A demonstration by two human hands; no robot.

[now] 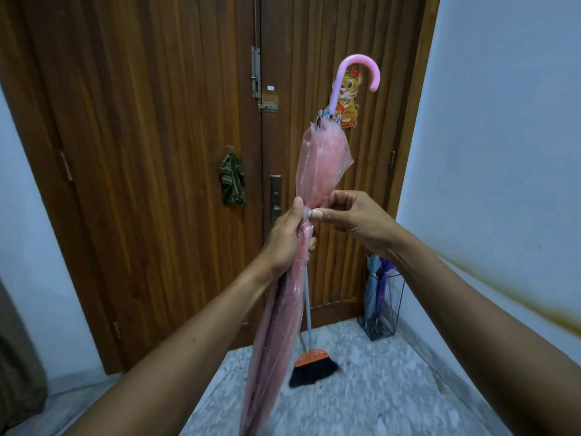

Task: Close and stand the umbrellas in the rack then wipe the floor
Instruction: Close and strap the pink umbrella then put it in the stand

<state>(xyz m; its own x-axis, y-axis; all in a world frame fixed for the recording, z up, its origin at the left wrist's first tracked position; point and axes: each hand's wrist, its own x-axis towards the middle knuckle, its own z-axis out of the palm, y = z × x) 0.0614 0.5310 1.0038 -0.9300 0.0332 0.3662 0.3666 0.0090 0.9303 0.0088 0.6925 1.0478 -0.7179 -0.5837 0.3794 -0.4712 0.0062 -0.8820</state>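
One pink umbrella (317,171) is held up in front of the double wooden door (157,152), folded, with its curved pink handle (358,70) at the top and its tip pointing down towards the floor (393,388). The see-through pink cover is gathered in at the middle and bulges loosely above that point.

Two bare hands are on it. The left hand (284,240) wraps around the gathered middle of the umbrella, its grip pressed together around the folds. The right hand (352,215) meets it at the same spot from the right; its grip is pinching a small pale fastener on the umbrella between thumb and fingertips.

One wire rack (382,306) stands on the floor in the corner, near the right edge of the door and against the white wall (503,121). Two folded umbrellas stand upright in it: one pale blue umbrella (372,278) and one purple umbrella (384,278), side by side.

One broom (314,369) with an orange head and black bristles leans against the door, its bristles on the floor, partly behind the pink umbrella. One dark green cloth (232,179) hangs on the left door leaf. One tiger sticker (349,99) is on the right door leaf, behind the handle.
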